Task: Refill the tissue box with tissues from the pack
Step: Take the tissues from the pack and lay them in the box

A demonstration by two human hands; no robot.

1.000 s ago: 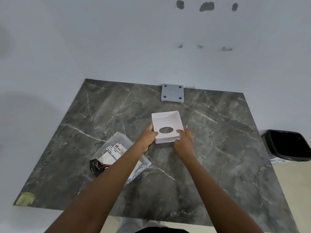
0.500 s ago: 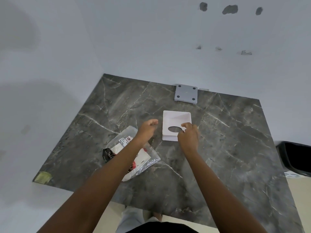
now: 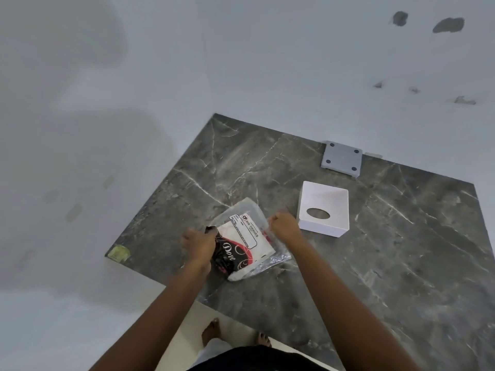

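The tissue pack (image 3: 245,243), a clear plastic bag with a white label and a black-and-red print, lies on the dark marble table (image 3: 375,263) near its left front corner. My left hand (image 3: 199,245) grips the pack's left edge. My right hand (image 3: 284,226) pinches the pack's right upper edge. The white tissue box (image 3: 325,207), with an oval hole in its face, sits on the table to the right of the pack, untouched.
A grey square plate (image 3: 342,159) with four holes lies at the table's far edge by the wall. A yellowish tape patch (image 3: 119,253) marks the left corner. White walls stand behind and to the left. My feet (image 3: 211,332) show below the table's front edge.
Both hands left the white tissue box and moved left onto the tissue pack. The view swung left, so the box now sits to the right.
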